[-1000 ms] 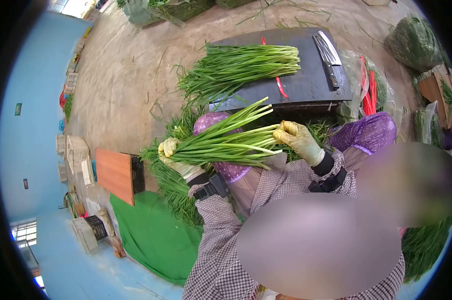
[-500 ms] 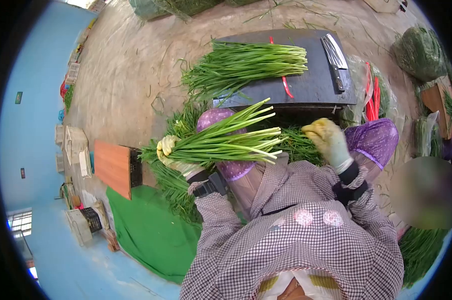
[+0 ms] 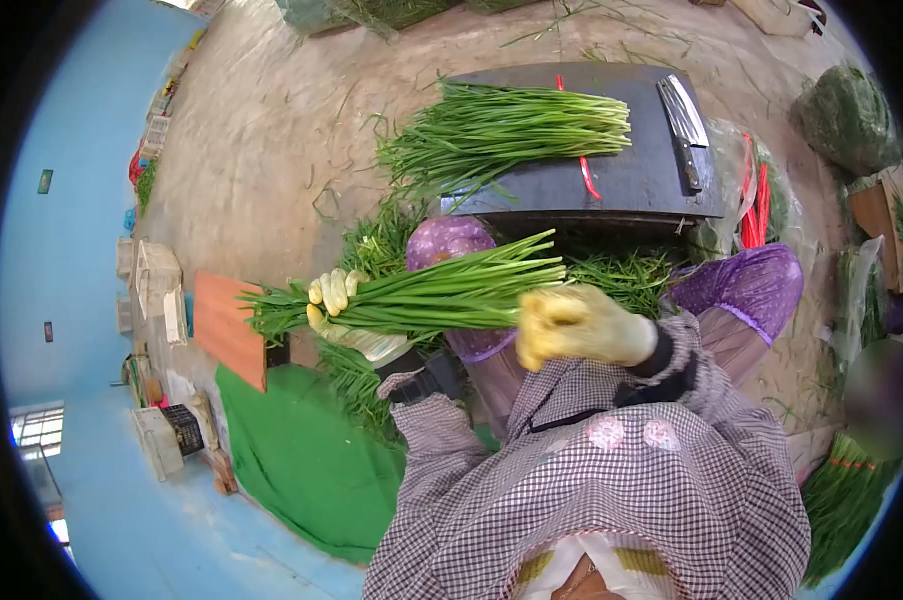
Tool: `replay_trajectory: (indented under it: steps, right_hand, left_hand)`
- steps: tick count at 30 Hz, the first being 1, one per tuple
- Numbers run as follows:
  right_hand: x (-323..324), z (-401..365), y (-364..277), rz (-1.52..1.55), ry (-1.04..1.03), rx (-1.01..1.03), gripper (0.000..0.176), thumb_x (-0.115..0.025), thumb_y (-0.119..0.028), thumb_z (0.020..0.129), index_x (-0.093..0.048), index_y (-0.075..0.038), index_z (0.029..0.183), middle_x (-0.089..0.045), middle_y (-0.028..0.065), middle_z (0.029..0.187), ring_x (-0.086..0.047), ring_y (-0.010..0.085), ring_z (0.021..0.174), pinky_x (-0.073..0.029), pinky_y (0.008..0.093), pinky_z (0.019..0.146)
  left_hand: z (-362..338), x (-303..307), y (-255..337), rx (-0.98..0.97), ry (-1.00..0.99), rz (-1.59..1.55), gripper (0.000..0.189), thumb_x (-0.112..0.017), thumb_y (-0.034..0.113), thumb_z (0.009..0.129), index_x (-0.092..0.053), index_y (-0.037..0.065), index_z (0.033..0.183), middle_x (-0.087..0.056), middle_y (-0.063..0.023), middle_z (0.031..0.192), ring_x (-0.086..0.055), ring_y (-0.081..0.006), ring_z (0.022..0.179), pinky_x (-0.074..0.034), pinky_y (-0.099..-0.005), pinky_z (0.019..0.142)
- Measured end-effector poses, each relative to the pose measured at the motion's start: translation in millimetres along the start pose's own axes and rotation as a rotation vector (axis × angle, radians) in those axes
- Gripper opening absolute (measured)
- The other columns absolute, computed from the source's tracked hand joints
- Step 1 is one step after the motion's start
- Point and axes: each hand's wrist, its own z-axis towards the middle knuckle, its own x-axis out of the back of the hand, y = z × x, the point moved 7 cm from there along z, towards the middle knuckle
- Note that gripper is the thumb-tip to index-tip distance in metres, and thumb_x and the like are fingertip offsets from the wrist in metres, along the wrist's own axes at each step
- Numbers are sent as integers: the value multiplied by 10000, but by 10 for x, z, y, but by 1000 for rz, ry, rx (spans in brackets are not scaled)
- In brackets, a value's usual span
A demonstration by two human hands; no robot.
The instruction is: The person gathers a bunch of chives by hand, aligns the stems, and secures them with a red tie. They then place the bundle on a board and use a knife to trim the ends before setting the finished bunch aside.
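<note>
My gloved left hand (image 3: 339, 300) is wrapped round the leafy end of a bunch of green stalks (image 3: 441, 290), held above my lap with the pale ends pointing right. Close to those pale ends is my gloved right hand (image 3: 581, 325), its fingers curled and blurred; whether it grips anything is hidden. Beyond the bunch, a larger pile of stalks (image 3: 516, 130) lies across a dark board (image 3: 641, 190), with a red strip (image 3: 588, 178) under it. A cleaver (image 3: 683, 130) rests on the board's right side.
Loose greens (image 3: 621, 280) lie between my knees and beside my left leg. A plastic bag with red strips (image 3: 756, 205) stands right of the board. An orange-brown panel (image 3: 229, 330) and a green cloth (image 3: 311, 460) are at the left. A wrapped bundle (image 3: 846, 118) sits at the far right.
My right hand has moved left and closer, to the pale ends of the held bunch. The bunch in my left hand has shifted slightly, and its stalk ends lie closer together.
</note>
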Motion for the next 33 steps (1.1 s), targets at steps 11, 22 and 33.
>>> replay_trajectory:
  steps: [11,22,33]
  right_hand:
    - [1228,-379,799,-430,548,-130,253,-598,-175,992,-662,-36,1193,-698,73,1059,-645,173,988,-511,289,900]
    - [1176,-66,652,439,714,125,96,-630,-106,927,-646,-79,1017,-669,101,1118,-628,214,1052,-426,368,1056]
    - [1646,-1622,970,-1154,362,-767,590,-663,-495,908,-622,-35,1275,-673,195,1186,-667,317,1070,-516,374,951]
  left_hand:
    - [-73,575,-20,33,242,-162,180,-503,72,923,-481,95,746,-449,18,616,-452,-89,559,-394,-233,569]
    - [-85,516,18,14,228,-77,216,-474,82,930,-459,101,715,-443,18,612,-428,-86,548,-381,-232,563]
    - [-198,843,171,48,199,-139,232,-460,58,938,-467,99,709,-462,-1,636,-469,-118,613,-415,-250,640]
